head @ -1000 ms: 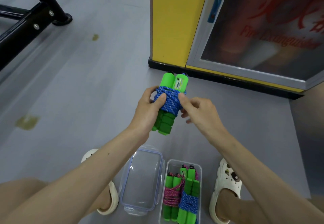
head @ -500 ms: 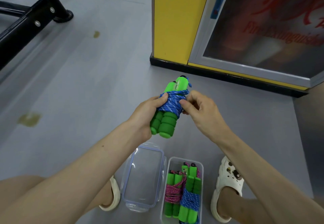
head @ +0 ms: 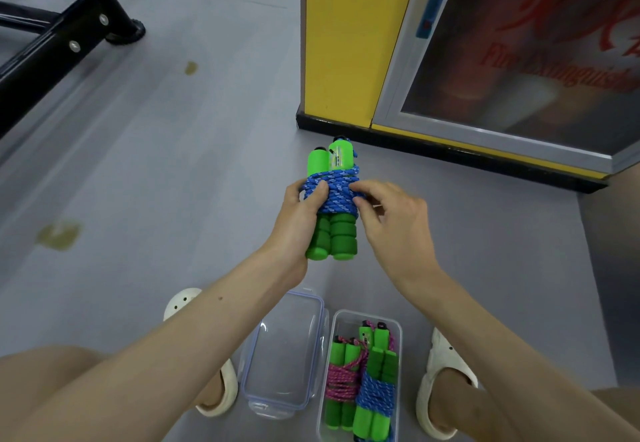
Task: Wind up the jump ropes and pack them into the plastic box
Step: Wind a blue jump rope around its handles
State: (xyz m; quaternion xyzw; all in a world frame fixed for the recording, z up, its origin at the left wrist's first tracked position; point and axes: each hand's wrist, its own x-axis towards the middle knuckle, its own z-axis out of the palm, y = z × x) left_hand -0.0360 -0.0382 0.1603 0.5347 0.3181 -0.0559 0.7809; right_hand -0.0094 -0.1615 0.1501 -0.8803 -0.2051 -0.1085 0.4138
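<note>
Left grip (head: 297, 222) clasps jump rope (head: 338, 196); right grip (head: 393, 215) pinches it.

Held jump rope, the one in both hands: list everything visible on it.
The held jump rope is bundled: two green handles side by side, ribbed foam grips nearest, smooth plastic with black caps farthest, one labelled. Blue white-flecked cord is wound round their middle. It is off the floor, lengthwise away from the person. The left hand grips it, thumb on the coil; the right hand pinches the coil's right edge.
</note>
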